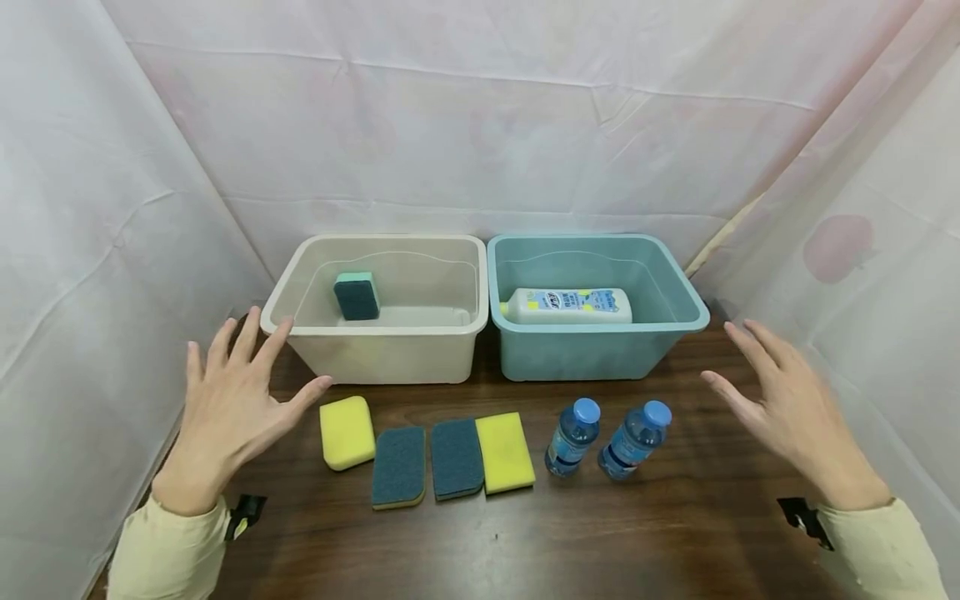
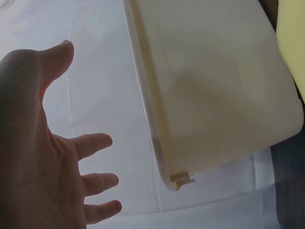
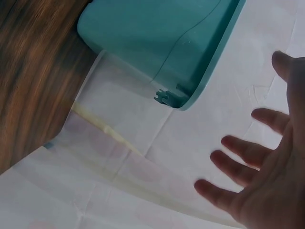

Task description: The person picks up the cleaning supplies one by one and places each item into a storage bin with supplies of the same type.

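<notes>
My left hand (image 1: 232,408) hovers with fingers spread, holding nothing, close to the front left corner of the beige bin (image 1: 390,354). A yellow sponge (image 1: 347,433) lies just right of its thumb. On the other side my right hand (image 1: 795,408) is also spread and holds nothing, right of the blue bin (image 1: 577,354). Nearest to it stand two small water bottles with blue caps, one on the right (image 1: 633,440) and one on the left (image 1: 572,437). Both wrist views show the palms with extended fingers beside the bins.
Inside the beige bin is a green sponge (image 1: 357,297); a white bottle (image 1: 570,306) lies in the blue one. Two dark-faced sponges (image 1: 399,467) and another yellow sponge (image 1: 506,452) lie on the wooden table (image 1: 525,550). White curtains (image 1: 480,150) enclose the back and sides.
</notes>
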The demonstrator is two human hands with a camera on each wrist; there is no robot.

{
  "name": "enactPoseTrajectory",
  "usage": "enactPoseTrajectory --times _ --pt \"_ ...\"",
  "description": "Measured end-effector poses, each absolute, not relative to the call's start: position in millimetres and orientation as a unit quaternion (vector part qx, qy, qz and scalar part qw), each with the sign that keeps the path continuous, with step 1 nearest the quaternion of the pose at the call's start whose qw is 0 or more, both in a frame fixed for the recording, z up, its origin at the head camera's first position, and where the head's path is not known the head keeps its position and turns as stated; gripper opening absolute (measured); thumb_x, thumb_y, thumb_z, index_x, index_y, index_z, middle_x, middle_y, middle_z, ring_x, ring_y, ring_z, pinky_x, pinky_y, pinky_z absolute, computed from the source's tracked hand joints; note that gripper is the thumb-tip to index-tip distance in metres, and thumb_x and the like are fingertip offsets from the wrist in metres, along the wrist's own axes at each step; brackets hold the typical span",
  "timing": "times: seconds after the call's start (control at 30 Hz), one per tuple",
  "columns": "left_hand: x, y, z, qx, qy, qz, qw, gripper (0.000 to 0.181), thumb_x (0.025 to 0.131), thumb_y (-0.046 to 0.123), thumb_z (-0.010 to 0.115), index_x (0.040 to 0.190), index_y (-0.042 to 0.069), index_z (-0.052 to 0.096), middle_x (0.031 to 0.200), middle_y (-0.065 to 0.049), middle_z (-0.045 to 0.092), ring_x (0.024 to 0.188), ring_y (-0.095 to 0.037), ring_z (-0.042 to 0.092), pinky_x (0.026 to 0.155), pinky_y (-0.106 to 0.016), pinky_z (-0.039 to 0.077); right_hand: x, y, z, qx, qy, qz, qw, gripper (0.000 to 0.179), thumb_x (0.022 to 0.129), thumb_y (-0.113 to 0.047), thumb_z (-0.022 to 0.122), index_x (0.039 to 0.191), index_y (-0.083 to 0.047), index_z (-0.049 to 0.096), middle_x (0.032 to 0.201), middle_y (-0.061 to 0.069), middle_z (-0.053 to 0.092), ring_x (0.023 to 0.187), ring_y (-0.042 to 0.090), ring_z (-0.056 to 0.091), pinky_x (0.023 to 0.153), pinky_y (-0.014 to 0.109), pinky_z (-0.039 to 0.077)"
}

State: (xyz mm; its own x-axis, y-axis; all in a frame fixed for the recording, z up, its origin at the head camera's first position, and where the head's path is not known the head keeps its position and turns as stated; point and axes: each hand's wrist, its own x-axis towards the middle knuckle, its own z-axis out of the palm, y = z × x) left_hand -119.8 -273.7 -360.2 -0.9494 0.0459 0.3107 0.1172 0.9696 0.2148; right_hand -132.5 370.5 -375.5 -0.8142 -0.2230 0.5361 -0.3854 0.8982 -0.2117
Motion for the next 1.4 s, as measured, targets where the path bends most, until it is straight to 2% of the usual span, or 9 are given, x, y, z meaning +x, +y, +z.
enactPoseTrajectory --times 0.33,0.47,0.6,0.77,0.93,1.0,1.13,1.23,1.4 --pt "-126.8 -263.7 -355.0 -0.058 -0.976 -0.127 0.165 0.096 0.092 0.074 0.064 0.166 0.018 0.04 0.175 -0.026 0.024 0.157 -0.056 0.02 0.121 -0.083 0.001 -126.5 367.0 -379.3 0.168 -0.932 0.2 0.252 0.074 0.088 -0.017 0.087 0.155 -0.011 0.057 0.157 0.024 0.054 0.132 0.057 0.054 0.105 0.071 0.043" --pt "-128.8 -261.0 -353.6 -0.062 -0.977 -0.127 0.162 0.096 0.092 0.073 0.064 0.167 0.018 0.038 0.175 -0.026 0.023 0.156 -0.056 0.02 0.122 -0.083 0.001 -124.5 367.9 -381.4 0.176 -0.924 0.207 0.27 0.073 0.087 -0.012 0.087 0.154 -0.012 0.058 0.155 0.022 0.057 0.131 0.054 0.056 0.123 0.032 0.04" --pt "-131.5 -257.6 -354.5 -0.066 -0.977 -0.122 0.161 0.096 0.092 0.073 0.064 0.167 0.019 0.038 0.175 -0.025 0.023 0.156 -0.056 0.021 0.122 -0.083 0.003 -123.3 368.4 -382.2 0.176 -0.921 0.211 0.277 0.073 0.085 -0.01 0.088 0.153 -0.011 0.06 0.154 0.022 0.058 0.13 0.053 0.058 0.114 0.002 0.021" --pt "-135.1 -253.2 -358.2 -0.075 -0.978 -0.114 0.159 0.095 0.092 0.074 0.065 0.166 0.02 0.041 0.174 -0.025 0.026 0.155 -0.055 0.024 0.121 -0.084 0.007 -119.3 368.8 -384.2 0.155 -0.928 0.219 0.258 0.073 0.086 -0.012 0.088 0.153 -0.013 0.06 0.154 0.021 0.058 0.133 0.052 0.056 0.127 0.03 0.034" --pt "-137.4 -249.2 -361.0 -0.082 -0.976 -0.122 0.163 0.093 0.092 0.072 0.065 0.165 0.019 0.041 0.174 -0.024 0.026 0.157 -0.054 0.023 0.122 -0.082 0.005 -116.7 368.6 -388.3 0.143 -0.934 0.222 0.242 0.071 0.087 -0.014 0.088 0.153 -0.012 0.06 0.154 0.022 0.058 0.134 0.053 0.055 0.117 0.064 0.039" --pt "-138.1 -247.1 -362.3 -0.083 -0.975 -0.126 0.164 0.093 0.092 0.072 0.065 0.165 0.02 0.041 0.175 -0.023 0.026 0.157 -0.054 0.022 0.123 -0.082 0.004 -115.7 368.4 -390.0 0.139 -0.934 0.223 0.24 0.07 0.088 -0.015 0.087 0.152 -0.012 0.06 0.154 0.022 0.058 0.134 0.053 0.055 0.117 0.064 0.039" --pt "-139.3 -242.9 -364.3 -0.085 -0.974 -0.133 0.16 0.092 0.093 0.072 0.064 0.166 0.021 0.04 0.176 -0.022 0.024 0.158 -0.053 0.021 0.124 -0.08 0.003 -113.1 368.3 -392.5 0.132 -0.936 0.223 0.24 0.068 0.089 -0.017 0.087 0.152 -0.014 0.061 0.152 0.022 0.059 0.133 0.052 0.057 0.124 0.042 0.04" --pt "-140.7 -241.2 -365.2 -0.086 -0.974 -0.137 0.157 0.091 0.094 0.071 0.063 0.166 0.023 0.039 0.176 -0.021 0.025 0.157 -0.053 0.022 0.125 -0.079 0.002 -111.1 367.4 -392.8 0.129 -0.938 0.224 0.233 0.069 0.091 -0.019 0.086 0.154 -0.018 0.059 0.151 0.022 0.06 0.132 0.052 0.059 0.118 0.011 0.031" --pt "-142.8 -239.2 -367.5 -0.089 -0.974 -0.14 0.153 0.091 0.095 0.071 0.062 0.167 0.022 0.038 0.176 -0.021 0.023 0.158 -0.052 0.022 0.125 -0.079 0.004 -108.7 365.0 -391.5 0.124 -0.944 0.22 0.214 0.07 0.094 -0.024 0.083 0.157 -0.021 0.055 0.149 0.023 0.061 0.127 0.049 0.061 0.096 0.013 0.038"
